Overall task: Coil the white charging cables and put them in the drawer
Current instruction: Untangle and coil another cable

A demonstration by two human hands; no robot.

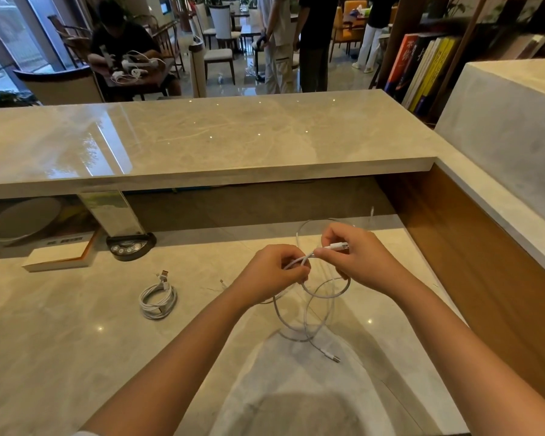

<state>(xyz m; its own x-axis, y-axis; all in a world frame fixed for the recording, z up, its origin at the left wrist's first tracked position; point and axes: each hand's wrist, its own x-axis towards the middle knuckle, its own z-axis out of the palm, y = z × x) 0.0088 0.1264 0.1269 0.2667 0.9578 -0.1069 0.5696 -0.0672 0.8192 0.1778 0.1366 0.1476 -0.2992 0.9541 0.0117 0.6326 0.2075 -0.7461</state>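
Note:
A loose white charging cable (312,313) hangs in loops between both hands above the marble desk (76,357). My left hand (271,272) pinches the cable where the loops gather. My right hand (356,256) grips the cable just behind its USB plug (339,246), which points right. The cable's other plug (332,357) dangles low near the desk. A second white cable (158,298), coiled into a tight bundle, lies on the desk to the left of my hands. No drawer is in view.
A black stand with buttons (129,247) holds a clear sign at the back left, beside a white book (60,256). A raised marble counter (202,143) runs along the back. A wooden side panel (472,262) closes the right. People sit and stand beyond the counter.

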